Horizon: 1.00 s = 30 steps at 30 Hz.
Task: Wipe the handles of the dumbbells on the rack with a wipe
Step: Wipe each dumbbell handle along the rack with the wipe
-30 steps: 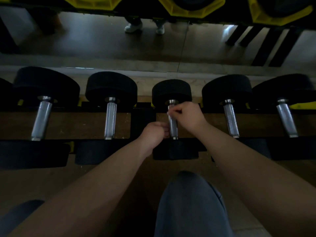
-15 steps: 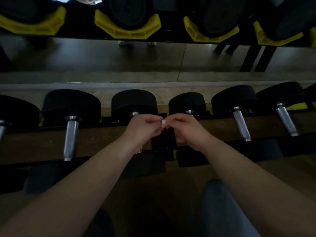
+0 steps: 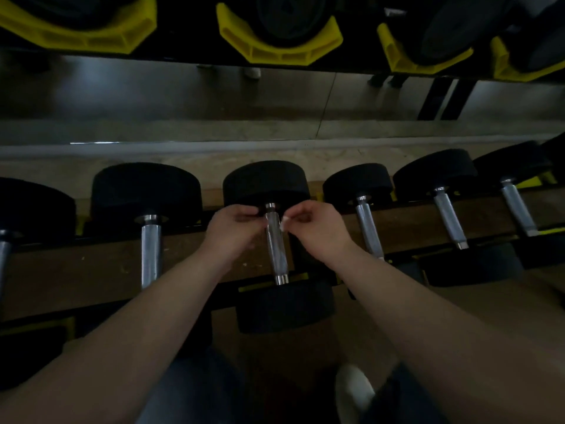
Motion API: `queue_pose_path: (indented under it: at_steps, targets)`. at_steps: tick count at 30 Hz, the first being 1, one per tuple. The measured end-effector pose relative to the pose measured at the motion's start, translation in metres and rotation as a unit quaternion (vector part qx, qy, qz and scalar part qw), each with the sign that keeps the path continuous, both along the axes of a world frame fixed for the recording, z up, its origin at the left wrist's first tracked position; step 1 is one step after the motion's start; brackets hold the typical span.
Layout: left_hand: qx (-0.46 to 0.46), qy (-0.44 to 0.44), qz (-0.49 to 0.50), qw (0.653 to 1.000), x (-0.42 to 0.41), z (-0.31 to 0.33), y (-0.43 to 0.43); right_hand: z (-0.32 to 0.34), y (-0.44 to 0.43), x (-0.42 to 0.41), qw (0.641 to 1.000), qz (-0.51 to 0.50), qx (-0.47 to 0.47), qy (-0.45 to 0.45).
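Here, dumbbells (image 3: 146,191) lie in a row on the rack (image 3: 91,312). At nine o'clock of the middle handle (image 3: 276,255), the left hand (image 3: 235,229) curls its fingers by the handle's far end; whether they grip anything I cannot tell. At three o'clock, the right hand (image 3: 318,232) has its fingers pinched together on a small white wipe (image 3: 284,224), just beside the handle.

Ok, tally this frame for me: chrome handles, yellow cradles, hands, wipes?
Handles: 6
Yellow cradles: 4
Hands: 2
Wipe: 1
Total: 13
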<state>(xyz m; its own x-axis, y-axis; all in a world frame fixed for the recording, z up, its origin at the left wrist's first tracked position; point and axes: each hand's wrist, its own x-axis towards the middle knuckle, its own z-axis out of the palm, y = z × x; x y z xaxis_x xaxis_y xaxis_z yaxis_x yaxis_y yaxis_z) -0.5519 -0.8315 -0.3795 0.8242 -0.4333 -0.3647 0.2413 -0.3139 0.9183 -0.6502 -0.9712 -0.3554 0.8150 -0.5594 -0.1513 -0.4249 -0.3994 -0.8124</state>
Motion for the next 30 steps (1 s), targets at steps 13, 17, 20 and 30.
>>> queue_pose_path:
  at_steps: [13,17,20,30]
  targets:
    - [-0.005,0.154,-0.072,0.985,0.003,-0.014,-0.001,-0.013,-0.009,0.016,0.953,0.201,-0.226,0.03]
    - [-0.02,0.189,-0.067,0.979,0.008,-0.018,0.004,-0.012,-0.008,-0.005,0.908,0.34,-0.233,0.073]
    - [-0.026,0.198,-0.054,0.978,0.008,-0.019,0.003,-0.023,-0.011,0.002,0.919,0.305,-0.25,0.019]
    - [-0.007,0.184,-0.037,0.982,0.009,-0.018,-0.008,-0.012,-0.022,0.006,0.925,0.335,-0.135,0.116]
